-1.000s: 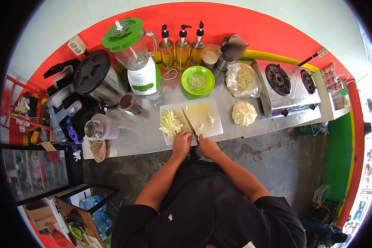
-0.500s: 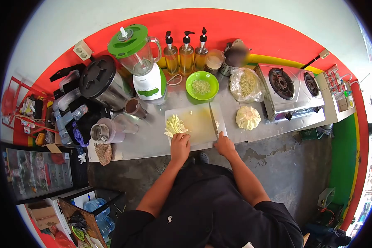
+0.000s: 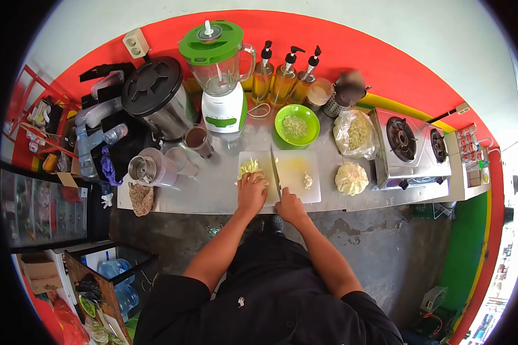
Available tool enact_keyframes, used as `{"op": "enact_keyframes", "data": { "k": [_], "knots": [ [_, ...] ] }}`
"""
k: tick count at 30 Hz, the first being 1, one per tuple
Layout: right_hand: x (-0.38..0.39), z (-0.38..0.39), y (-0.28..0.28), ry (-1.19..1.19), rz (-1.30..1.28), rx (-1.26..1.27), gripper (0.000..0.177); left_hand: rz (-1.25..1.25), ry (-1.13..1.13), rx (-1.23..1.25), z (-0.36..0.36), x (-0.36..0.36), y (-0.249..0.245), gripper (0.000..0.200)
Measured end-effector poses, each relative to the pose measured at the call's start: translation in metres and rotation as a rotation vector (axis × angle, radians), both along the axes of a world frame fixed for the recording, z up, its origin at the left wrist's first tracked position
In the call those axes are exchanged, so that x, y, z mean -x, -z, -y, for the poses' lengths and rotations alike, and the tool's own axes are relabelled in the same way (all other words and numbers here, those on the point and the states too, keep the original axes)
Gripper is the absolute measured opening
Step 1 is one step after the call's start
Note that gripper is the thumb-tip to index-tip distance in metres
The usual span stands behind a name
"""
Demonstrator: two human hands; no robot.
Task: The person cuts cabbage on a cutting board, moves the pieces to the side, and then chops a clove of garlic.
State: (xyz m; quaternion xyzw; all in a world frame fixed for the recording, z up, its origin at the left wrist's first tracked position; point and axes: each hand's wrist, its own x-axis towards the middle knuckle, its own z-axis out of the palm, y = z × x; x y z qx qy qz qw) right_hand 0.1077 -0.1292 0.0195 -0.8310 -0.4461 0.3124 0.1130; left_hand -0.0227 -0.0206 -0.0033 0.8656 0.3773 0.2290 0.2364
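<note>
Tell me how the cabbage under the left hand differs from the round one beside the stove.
Form: the cut cabbage shows loose, layered edges, while the cabbage head is a compact ball.
Place: the cut cabbage lies on the cutting board; the cabbage head sits on the counter.
Contact: the left hand covers part of the cut cabbage; nothing holds the cabbage head.
Both are pale.

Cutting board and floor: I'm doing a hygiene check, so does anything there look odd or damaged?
The cutting board has a yellowish patch right of the knife; stain or reflection, I can't tell. The floor looks worn, with uneven patches.
</note>
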Motion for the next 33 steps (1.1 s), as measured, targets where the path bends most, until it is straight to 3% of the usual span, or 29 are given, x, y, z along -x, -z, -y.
{"op": "enact_keyframes", "data": {
  "k": [4,11,16,19,21,22,29,33],
  "knots": [
    [-0.007,0.014,-0.002,0.172,-0.080,-0.056,0.038,-0.031,0.019,0.052,-0.001,0.000,0.004,0.020],
    [-0.020,0.074,-0.005,0.233,0.028,0.003,0.040,-0.001,-0.013,0.016,0.001,-0.005,0.004,0.010],
    [-0.030,0.088,-0.006,0.161,0.011,-0.048,0.041,0.092,-0.131,0.066,0.000,-0.010,-0.011,0.008],
    [-0.035,0.095,-0.001,0.080,-0.005,-0.131,0.041,-0.006,-0.264,0.177,-0.007,-0.010,-0.025,0.008],
    [-0.045,0.094,0.003,0.046,-0.012,-0.146,0.041,0.220,-0.276,0.905,-0.020,-0.007,-0.027,0.013],
    [-0.048,0.095,0.004,0.018,-0.016,-0.145,0.041,0.317,-0.282,0.978,-0.023,-0.007,-0.021,0.020],
    [-0.068,0.086,-0.002,-0.009,-0.081,-0.173,0.039,0.628,-0.240,0.977,-0.029,-0.002,-0.033,0.021],
    [-0.072,0.084,0.000,-0.096,-0.131,-0.213,0.040,0.862,-0.259,1.147,-0.025,-0.009,-0.037,0.014]
  ]
}}
